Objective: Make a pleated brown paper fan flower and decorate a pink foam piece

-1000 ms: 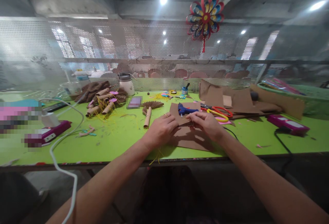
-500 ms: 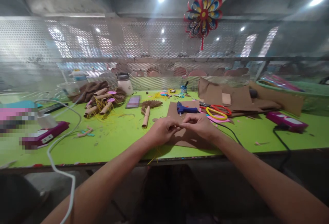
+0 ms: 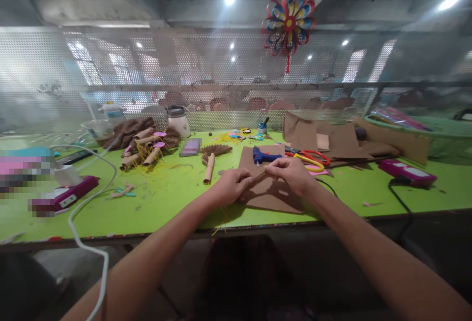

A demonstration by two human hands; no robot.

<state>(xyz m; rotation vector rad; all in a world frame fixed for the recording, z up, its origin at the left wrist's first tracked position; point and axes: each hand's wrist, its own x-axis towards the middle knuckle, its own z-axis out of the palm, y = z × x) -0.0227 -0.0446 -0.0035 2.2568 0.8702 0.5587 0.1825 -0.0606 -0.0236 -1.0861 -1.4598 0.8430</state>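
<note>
A narrow strip of brown paper (image 3: 260,177) spans the gap between my hands, over a flat brown sheet (image 3: 275,202). My left hand (image 3: 232,185) pinches its near end, fingers curled in. At the other end, my right hand (image 3: 290,173) grips it between thumb and forefinger. Just beyond my fingers lies a blue glue gun (image 3: 266,156) on the brown sheet. Yellow strands (image 3: 222,219) hang near the table edge below my left hand. To the left of it rests a rolled paper tube (image 3: 209,168) with a pleated brown paper fan (image 3: 217,149) behind.
Red- and yellow-handled scissors (image 3: 313,160) lie right of the glue gun. Brown paper sheets (image 3: 341,141) are heaped behind. Purple power strips (image 3: 407,172) sit on both sides, with a white cable (image 3: 75,227) at left. Several paper tubes (image 3: 152,154) form a pile.
My hands have moved apart, my right hand shifting slightly right. More of the brown strip now shows between them. The view has shifted a little.
</note>
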